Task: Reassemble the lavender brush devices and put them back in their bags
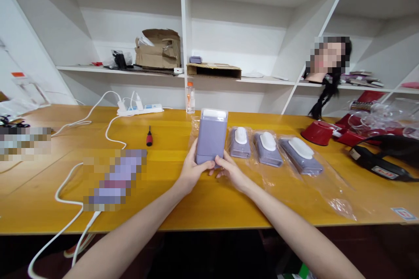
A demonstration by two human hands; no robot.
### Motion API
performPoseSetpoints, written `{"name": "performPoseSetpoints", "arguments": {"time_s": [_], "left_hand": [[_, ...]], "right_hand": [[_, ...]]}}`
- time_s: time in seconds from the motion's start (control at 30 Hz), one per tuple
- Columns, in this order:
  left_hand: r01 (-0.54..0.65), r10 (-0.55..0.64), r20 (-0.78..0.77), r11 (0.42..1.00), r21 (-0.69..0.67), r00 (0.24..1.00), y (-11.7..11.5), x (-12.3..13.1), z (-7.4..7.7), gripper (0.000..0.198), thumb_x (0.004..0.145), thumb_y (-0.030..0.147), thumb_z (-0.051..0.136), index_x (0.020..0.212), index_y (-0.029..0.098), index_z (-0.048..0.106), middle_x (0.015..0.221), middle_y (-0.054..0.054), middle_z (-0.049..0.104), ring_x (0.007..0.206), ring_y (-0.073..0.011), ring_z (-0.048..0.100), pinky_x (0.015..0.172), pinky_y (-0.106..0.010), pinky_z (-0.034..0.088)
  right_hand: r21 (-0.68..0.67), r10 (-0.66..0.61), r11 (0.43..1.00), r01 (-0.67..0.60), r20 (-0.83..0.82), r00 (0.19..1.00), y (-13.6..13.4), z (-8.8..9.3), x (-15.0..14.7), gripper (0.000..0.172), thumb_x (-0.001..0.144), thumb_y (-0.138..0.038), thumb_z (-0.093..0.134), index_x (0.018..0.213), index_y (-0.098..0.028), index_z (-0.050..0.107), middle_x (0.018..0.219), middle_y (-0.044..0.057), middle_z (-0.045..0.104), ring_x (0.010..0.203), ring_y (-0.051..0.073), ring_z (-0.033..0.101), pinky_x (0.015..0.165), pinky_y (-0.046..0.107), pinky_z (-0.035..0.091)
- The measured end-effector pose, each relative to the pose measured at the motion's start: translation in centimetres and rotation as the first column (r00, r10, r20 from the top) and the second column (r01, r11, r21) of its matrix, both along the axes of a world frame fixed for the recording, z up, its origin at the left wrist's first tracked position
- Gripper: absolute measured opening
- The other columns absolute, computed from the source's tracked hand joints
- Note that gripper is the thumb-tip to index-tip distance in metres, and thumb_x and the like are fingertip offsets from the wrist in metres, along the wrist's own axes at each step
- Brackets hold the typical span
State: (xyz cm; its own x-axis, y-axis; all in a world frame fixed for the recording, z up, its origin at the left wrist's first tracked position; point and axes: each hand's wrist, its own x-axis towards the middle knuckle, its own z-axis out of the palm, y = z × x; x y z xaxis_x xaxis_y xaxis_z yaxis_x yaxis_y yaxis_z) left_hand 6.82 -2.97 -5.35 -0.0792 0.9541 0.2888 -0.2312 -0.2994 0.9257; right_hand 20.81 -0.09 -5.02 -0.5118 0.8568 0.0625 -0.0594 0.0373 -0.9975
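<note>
Upright above the table is a purple-grey boxy plastic case (pixel 212 137) with a white top end; its exact kind is unclear. My left hand (pixel 192 169) is closed around its lower left side, thumb along the bottom edge. At the lower right corner, my right hand (pixel 231 172) grips it with thumb and fingers, the fingers partly hidden. To the right, three similar purple cases with white oval parts on top lie in a row on clear plastic bags: a near one (pixel 240 150), a middle one (pixel 269 154) and a far-right one (pixel 304 161).
Left of my hands lie a small red-and-black screwdriver (pixel 149 137), a blurred-out phone-like device (pixel 114 180) on a white cable, and a power strip (pixel 144 109). A clear bottle (pixel 190 98) stands behind. Red stands (pixel 317 132) and a black strap (pixel 376 161) are at right.
</note>
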Motion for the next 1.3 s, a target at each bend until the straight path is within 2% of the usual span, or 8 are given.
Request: {"name": "performPoseSetpoints", "arguments": {"time_s": [0.13,0.27,0.37,0.47,0.67,0.9,1.07,1.3], "left_hand": [[0.006,-0.005,-0.029,1.000,0.013,1.000,0.3,0.2,-0.4,0.084,0.060,0.019,0.073,0.132,0.023,0.030,0.121,-0.009,0.055,0.104,-0.0234,0.057,0.084,-0.035,0.050],[-0.078,0.068,-0.088,0.990,-0.115,0.994,0.7,0.3,-0.9,0.091,0.053,0.019,0.078,0.128,0.018,0.026,0.096,-0.008,0.065,0.082,-0.0206,0.064,0.076,-0.038,0.052],[-0.109,0.086,-0.113,0.971,-0.214,0.990,0.6,0.1,-0.8,0.070,0.049,0.020,0.079,0.111,0.013,0.047,0.094,-0.009,0.066,0.083,-0.0212,0.064,0.077,-0.036,0.051],[0.006,-0.038,-0.107,0.959,-0.282,0.994,0.4,-0.2,-0.4,0.046,0.052,0.022,0.078,0.094,0.012,0.062,0.091,-0.008,0.069,0.084,-0.0205,0.064,0.080,-0.033,0.049],[0.094,-0.150,-0.152,0.942,-0.322,0.977,0.4,-0.7,-0.3,0.032,0.057,0.026,0.076,0.083,0.011,0.065,0.066,-0.003,0.067,0.051,-0.0114,0.056,0.056,-0.027,0.047],[0.082,-0.140,-0.167,0.946,-0.314,0.976,0.4,-0.5,-0.4,0.037,0.054,0.022,0.077,0.087,0.010,0.067,0.074,-0.006,0.069,0.061,-0.0150,0.061,0.063,-0.029,0.049],[0.077,-0.114,-0.105,0.951,-0.300,0.988,0.4,-0.5,-0.4,0.032,0.053,0.019,0.076,0.084,0.011,0.068,0.077,-0.006,0.071,0.071,-0.0185,0.065,0.074,-0.032,0.050],[-0.079,0.027,-0.219,0.970,-0.230,0.975,0.4,-0.6,0.2,0.027,0.051,0.020,0.074,0.075,0.013,0.065,0.071,-0.004,0.069,0.070,-0.0208,0.064,0.069,-0.032,0.050]], "right_hand": [[-0.105,-0.121,0.988,0.109,-0.114,0.986,-0.1,1.0,-0.1,0.034,0.077,-0.047,0.056,0.105,-0.028,0.053,0.103,0.003,0.062,0.073,0.014,0.060,0.053,0.022,0.046],[-0.122,-0.146,0.985,0.121,-0.216,0.965,-0.4,1.6,-0.2,0.028,0.076,-0.040,0.061,0.101,-0.029,0.057,0.109,0.001,0.061,0.084,0.016,0.060,0.063,0.027,0.052],[-0.117,-0.131,0.987,0.106,-0.231,0.964,-0.5,1.4,-0.3,0.029,0.075,-0.038,0.064,0.102,-0.029,0.059,0.107,0.000,0.062,0.086,0.016,0.060,0.063,0.026,0.053],[-0.126,-0.127,0.987,0.103,-0.199,0.972,-0.3,1.2,-0.3,0.036,0.073,-0.039,0.065,0.107,-0.029,0.058,0.102,0.001,0.063,0.083,0.016,0.062,0.063,0.028,0.054],[-0.067,-0.153,0.987,0.147,-0.102,0.983,-0.1,0.6,-0.4,0.048,0.074,-0.048,0.061,0.118,-0.032,0.052,0.097,0.001,0.064,0.072,0.015,0.062,0.057,0.029,0.054],[0.091,-0.139,0.985,0.150,-0.114,0.984,0.1,0.3,-0.7,0.049,0.075,-0.045,0.060,0.120,-0.028,0.051,0.102,0.002,0.064,0.082,0.017,0.061,0.058,0.026,0.051],[0.125,-0.169,0.974,0.186,-0.139,0.976,0.1,0.3,-0.9,0.043,0.078,-0.043,0.058,0.117,-0.028,0.053,0.109,0.001,0.062,0.095,0.017,0.058,0.078,0.030,0.050],[0.150,-0.140,0.976,0.155,-0.106,0.984,0.1,-0.6,-1.2,0.043,0.077,-0.044,0.059,0.114,-0.024,0.050,0.114,0.005,0.057,0.104,0.020,0.054,0.082,0.034,0.048]]}}
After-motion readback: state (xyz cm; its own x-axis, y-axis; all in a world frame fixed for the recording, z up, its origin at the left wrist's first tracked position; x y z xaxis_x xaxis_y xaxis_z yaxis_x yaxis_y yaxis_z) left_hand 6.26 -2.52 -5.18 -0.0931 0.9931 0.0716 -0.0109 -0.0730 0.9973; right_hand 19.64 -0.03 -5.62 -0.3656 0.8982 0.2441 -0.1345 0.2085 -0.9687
